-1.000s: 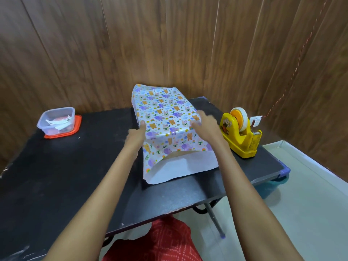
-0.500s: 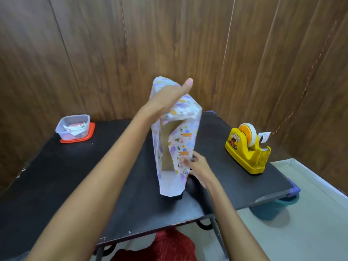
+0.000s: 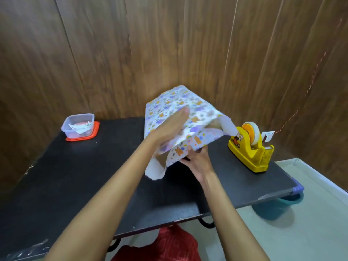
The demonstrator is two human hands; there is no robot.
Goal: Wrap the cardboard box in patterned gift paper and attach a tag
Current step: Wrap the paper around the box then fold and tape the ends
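Box [image 3: 177,102] was up off the table [image 3: 75,185], tilted, over its far-middle part, sleeved in the gift paper [image 3: 199,138]. Both paper ends were open: one flared right toward the tape dispenser [image 3: 250,147], one hung down near-left, white inside showing. My left hand [image 3: 169,129] lay flat on the upper face, fingers straight, pressing paper to box. My right hand [image 3: 197,161] gripped the lower near edge from beneath, thumb on the paper, fingers tucked under out of sight. Risks, my read: I saw no tape on the seam, so the sleeve could slide or spring open in the air if the left palm lifted. Loose ends could crease or tear on landing. The right flap sat close to the dispenser and could snag its cutter. Hard to tell: frame was motion-blurred, seam hidden, cardboard barely showing at the right opening. Far left, a clear tub [image 3: 79,125] on a red lid held paper bits; tag or not, couldn't tell.
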